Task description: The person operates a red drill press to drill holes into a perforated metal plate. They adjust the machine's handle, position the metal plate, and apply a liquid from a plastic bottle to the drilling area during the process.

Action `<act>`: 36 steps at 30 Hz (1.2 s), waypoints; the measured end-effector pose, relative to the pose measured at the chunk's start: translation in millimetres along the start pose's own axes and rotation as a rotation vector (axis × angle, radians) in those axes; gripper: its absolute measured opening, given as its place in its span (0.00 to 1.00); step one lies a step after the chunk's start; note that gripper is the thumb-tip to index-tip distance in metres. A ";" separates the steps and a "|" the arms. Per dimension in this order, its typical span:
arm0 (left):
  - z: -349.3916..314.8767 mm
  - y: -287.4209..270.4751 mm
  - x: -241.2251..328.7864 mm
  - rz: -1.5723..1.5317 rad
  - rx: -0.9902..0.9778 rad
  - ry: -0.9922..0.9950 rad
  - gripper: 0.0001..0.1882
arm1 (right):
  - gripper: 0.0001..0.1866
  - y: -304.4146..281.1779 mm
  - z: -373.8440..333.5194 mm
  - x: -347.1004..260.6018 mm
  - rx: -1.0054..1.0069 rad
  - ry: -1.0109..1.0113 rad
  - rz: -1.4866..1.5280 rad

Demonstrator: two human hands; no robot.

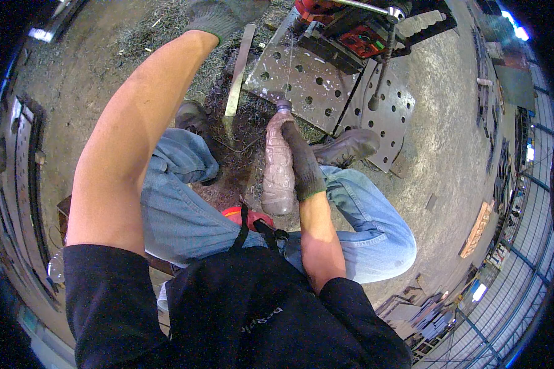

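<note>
My right hand (301, 161), in a dark knit glove, is closed round a clear ribbed plastic bottle (278, 163) with a cloudy pinkish-brown look. Its blue cap (283, 106) points away from me, and a thin pale line, like a jet of liquid, runs from there toward a red-and-black drilling machine (357, 40). That machine stands on a steel plate (317, 98) pierced with round holes. Stretched far forward, my left hand (224, 17) wears a grey glove. The upper rim of the picture cuts it off, so its fingers cannot be made out clearly.
A flat metal strip (240, 71) lies among metal shavings (160, 37) left of the plate. A lever with a dark grip (385, 67) hangs from the machine's right side. Between my legs is a red object (252, 218). Stacked sheets (428, 320) lie at the lower right.
</note>
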State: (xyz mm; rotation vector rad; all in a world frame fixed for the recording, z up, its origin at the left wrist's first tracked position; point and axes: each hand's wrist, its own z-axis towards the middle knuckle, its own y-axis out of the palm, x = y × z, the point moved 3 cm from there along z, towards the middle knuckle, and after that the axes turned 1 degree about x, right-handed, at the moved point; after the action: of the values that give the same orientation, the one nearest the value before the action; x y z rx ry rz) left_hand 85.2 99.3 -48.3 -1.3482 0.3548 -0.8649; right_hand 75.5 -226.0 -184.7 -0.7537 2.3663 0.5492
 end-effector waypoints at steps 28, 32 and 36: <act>-4.4 -4.6 1.7 0.008 0.002 0.030 0.13 | 0.37 -1.2 1.1 0.0 0.023 0.017 -0.012; -1.7 -0.5 0.5 0.014 -0.018 0.013 0.12 | 0.39 -5.1 7.3 5.8 0.042 -0.008 -0.045; -2.6 2.1 -1.9 -0.037 0.003 0.020 0.12 | 0.39 -9.4 12.0 10.4 0.061 0.037 -0.070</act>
State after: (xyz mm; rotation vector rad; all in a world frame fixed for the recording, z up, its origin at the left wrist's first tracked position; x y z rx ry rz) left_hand 82.9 98.8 -51.3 -1.3477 0.3451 -0.9104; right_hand 79.4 -230.7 -202.1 -0.8227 2.3694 0.4351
